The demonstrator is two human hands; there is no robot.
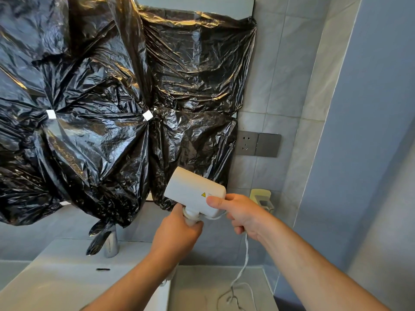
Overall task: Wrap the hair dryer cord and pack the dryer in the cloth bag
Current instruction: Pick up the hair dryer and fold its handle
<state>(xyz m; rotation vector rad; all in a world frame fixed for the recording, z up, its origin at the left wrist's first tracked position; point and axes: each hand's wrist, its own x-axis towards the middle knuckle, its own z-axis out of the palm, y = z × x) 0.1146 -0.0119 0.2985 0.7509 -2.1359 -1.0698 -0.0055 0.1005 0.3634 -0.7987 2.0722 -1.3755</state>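
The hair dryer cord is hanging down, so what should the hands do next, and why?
Probably loop it around the handle. The left hand grips the hair dryer handle, the right hand pinches the cord, and most of it dangles loose onto the counter.

A: What colours are showing here?

B: The hair dryer (195,191) is showing plain white, with a small yellow warning triangle (203,194). Its cord (243,265) is looking white too.

A: And behind it?

B: Glossy black plastic sheeting (112,97) is shining with pale glints, dotted with white tape squares (147,115). The wall tiles (274,75) are reading pale grey-blue, the socket plate (258,144) dark grey, the faucet (111,243) chrome.
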